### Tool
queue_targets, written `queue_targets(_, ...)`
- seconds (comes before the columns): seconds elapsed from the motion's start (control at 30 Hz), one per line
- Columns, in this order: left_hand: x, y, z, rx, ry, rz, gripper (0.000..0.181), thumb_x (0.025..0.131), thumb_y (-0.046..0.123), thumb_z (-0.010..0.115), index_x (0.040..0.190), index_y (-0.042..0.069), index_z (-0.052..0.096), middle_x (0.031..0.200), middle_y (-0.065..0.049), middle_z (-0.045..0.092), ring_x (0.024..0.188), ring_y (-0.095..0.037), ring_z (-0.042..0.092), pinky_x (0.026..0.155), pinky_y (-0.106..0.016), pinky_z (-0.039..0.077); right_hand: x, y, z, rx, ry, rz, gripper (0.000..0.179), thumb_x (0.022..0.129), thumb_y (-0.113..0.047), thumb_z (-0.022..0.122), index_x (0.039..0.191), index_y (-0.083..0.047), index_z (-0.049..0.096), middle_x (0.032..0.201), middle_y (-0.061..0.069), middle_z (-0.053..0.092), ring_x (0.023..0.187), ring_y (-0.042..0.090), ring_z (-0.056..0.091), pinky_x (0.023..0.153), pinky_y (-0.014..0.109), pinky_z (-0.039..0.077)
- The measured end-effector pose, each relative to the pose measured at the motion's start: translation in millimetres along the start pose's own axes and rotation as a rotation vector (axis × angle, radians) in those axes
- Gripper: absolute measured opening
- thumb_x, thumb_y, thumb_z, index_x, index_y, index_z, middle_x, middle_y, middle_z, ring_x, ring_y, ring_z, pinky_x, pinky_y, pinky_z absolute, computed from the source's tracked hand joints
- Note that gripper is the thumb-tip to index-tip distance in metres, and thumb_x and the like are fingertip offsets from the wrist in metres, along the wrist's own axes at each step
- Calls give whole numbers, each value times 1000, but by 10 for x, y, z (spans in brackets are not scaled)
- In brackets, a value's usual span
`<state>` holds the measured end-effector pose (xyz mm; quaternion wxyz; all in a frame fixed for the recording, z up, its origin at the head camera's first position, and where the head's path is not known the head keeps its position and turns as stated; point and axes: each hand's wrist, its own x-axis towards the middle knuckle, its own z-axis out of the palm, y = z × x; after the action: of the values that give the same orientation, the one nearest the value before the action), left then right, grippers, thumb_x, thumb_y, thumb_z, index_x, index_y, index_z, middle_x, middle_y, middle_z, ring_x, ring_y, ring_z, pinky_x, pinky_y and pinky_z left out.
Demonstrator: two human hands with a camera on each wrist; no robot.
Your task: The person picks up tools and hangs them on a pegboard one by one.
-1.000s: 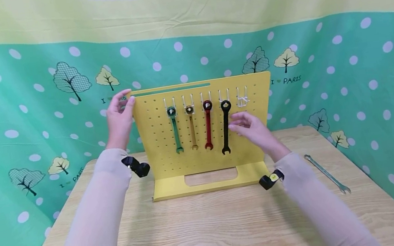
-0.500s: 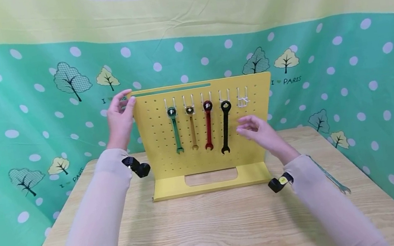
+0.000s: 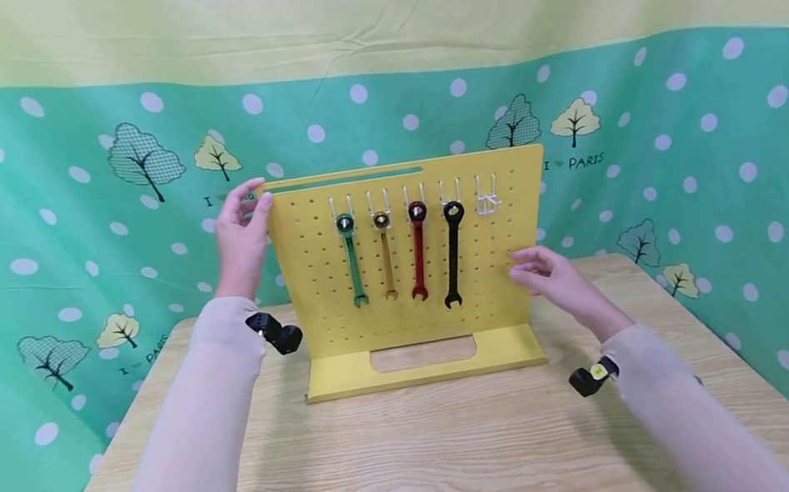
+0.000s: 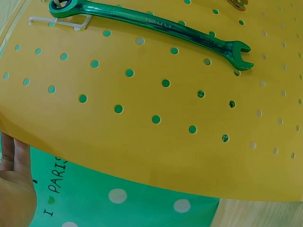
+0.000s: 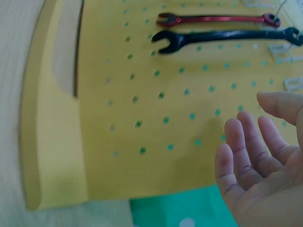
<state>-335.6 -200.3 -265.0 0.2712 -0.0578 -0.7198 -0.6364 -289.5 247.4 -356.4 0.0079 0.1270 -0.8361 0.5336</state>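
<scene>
A yellow pegboard [image 3: 411, 311] stands upright on the table. My left hand [image 3: 240, 238] pinches its upper left corner, thumb in front and fingers behind. Four white hooks' worth of wrenches hang in a row: a green wrench [image 3: 354, 264], a gold wrench [image 3: 386, 260], a red wrench [image 3: 418, 255] and a black wrench [image 3: 453, 259]. Right of the black one, a white hook [image 3: 486, 198] bears no wrench. My right hand [image 3: 554, 278] is at the board's right edge, fingers loosely bent, holding nothing; the right wrist view shows its palm.
The pegboard's yellow foot [image 3: 337, 378] has a cut-out and rests on the wooden table [image 3: 425, 460]. A teal wrench on the table at right is nearly all hidden behind the right sleeve [image 3: 678, 408]. A patterned cloth [image 3: 375, 106] hangs behind and at both sides.
My right hand has moved right and down, away from the black wrench, and its sleeve now covers the wrench on the table. The left hand stays at the corner.
</scene>
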Motion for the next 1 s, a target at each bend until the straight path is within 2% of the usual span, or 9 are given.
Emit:
queue_targets(0.2,5,-5,9,-7,3,7,38,100,35,61,137,24,60,118,-2,60,99,-16,58,83,-27,50,-109,292,-138,-46,13,40,58,104,-30,58,146,3,38,134,24,51,116,33,54,96,44,49)
queue_targets(0.33,-1,4,17,-4,-1,7,39,100,36,61,137,23,60,119,-2,59,100,-16,58,83,-28,50,-211,535,-247,-92,37,87,57,106,-30,54,148,5,36,134,27,51,117,37,55,97,49,49)
queue_targets(0.57,-11,10,11,0,-7,-2,41,100,37,60,138,24,59,121,-3,59,102,-16,58,86,-29,51,-415,932,-517,-108,48,175,64,106,-36,51,149,7,32,137,31,48,123,45,52,101,54,46)
queue_targets(0.73,2,8,11,-13,-14,-2,41,99,38,61,138,24,59,121,-3,59,103,-16,58,87,-30,51,-560,1125,-708,-157,63,193,65,106,-36,51,148,10,32,135,34,49,121,45,53,99,52,48)
queue_targets(0.9,5,10,6,-16,-16,-9,42,99,39,61,138,23,59,121,-3,59,102,-16,58,86,-30,50,-676,1275,-878,-210,73,204,67,105,-41,51,147,9,36,138,31,47,119,42,55,95,46,51)
queue_targets(1.0,5,5,2,-16,-13,-9,43,99,38,61,138,22,58,121,-3,59,101,-16,58,86,-30,50,-736,1313,-943,-208,72,215,68,105,-42,51,147,10,36,142,31,44,123,42,51,96,40,51)
